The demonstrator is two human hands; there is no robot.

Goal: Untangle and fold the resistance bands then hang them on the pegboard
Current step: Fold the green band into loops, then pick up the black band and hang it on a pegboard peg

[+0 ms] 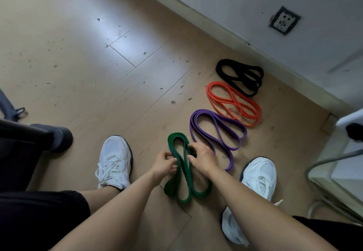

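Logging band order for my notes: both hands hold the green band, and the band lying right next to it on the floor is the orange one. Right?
Not quite. The head view shows the left hand and right hand holding the green band, but the band right next to it is the purple band; the orange band lies beyond that.

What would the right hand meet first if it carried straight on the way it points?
The green band: the right hand points up and left in the picture, and its fingers curl on the strands. Past the band's far loop only bare floor shows, though depth is unclear.
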